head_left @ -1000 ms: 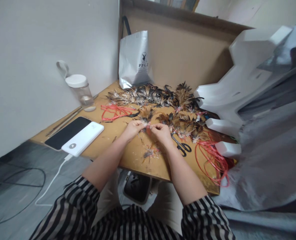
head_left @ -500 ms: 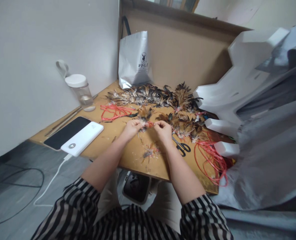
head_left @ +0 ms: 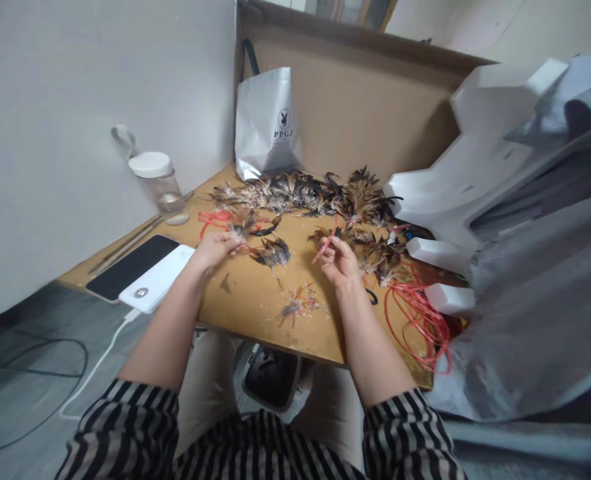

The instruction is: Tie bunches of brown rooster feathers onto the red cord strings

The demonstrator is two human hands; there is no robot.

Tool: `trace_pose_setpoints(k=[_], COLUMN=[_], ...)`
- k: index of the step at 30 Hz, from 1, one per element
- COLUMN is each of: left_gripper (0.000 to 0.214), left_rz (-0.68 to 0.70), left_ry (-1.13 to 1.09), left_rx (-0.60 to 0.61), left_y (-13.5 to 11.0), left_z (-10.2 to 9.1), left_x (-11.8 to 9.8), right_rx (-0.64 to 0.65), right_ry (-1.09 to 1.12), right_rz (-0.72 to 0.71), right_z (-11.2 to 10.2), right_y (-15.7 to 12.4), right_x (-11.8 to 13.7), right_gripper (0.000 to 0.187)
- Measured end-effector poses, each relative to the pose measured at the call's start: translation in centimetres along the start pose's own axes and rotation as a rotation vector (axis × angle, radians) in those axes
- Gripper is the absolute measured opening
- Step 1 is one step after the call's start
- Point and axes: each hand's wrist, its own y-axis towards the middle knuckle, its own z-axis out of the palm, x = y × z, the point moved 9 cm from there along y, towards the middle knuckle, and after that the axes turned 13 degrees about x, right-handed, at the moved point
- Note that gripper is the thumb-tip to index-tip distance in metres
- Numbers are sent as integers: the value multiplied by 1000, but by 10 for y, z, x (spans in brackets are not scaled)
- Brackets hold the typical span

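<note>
My left hand is closed on a small bunch of brown and black feathers, which sticks up above the fingertips at the table's left side. My right hand is turned palm up, its fingers pinching a short piece of red plastic string. Between the hands lies another little feather cluster, touching neither. Behind the left hand is a tangle of red string, partly covered by the held feathers. The right forearm hides most of the scissors; one black handle loop shows.
Feather piles line the back of the table, with more feathers at right. Red string hangs by the right edge near white foam. A phone, white power bank, bottle and silver bag stand left and behind.
My hands have moved apart. The left carries the feather bunch leftward; the right has turned palm up with red string in its fingers. A feather cluster now shows on the table between them.
</note>
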Motion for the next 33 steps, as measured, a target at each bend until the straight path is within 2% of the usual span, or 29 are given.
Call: trace_pose_setpoints(k=[2,4,6,8,10,15,17,19,23,27,33], left_gripper=[21,18,13,14,16,32,32,29,24,27,32], left_rz=[-63,-61,86,226,272,216,206,212,191,137,6], left_ry=[124,289,412,421,298,-33,-98,-175,-225,-195,-266], left_rx=[-20,-89,-149,-150,-64,300,385,419,499,540,533], left_y=[-5,-10,-16,-22,-24,-23,-21,-17,-3,7,13], left_z=[-10,-17,-14,0,20,80,98,110,128,131,129], left_x=[1,-10,-37,-61,-73,-77,-75,-72,-58,-37,-3], right_rx=[3,15,36,57,76,125,142,161,171,155,121], right_ry=[-41,-83,-127,-163,-182,-178,-195,-247,-472,-629,-661], right_rz=[0,3,6,13,33,84,111,170,335,344,318], right_z=[2,6,10,14,16,21,23,25,24,23,18], right_y=[-1,-3,-4,-5,-5,-6,-6,-8,-11,-11,-10], right_x=[1,2,2,0,-2,-9,-12,-18,-36,-35,-27], right_gripper=[10,13,17,19,19,20,20,20,19,19,22])
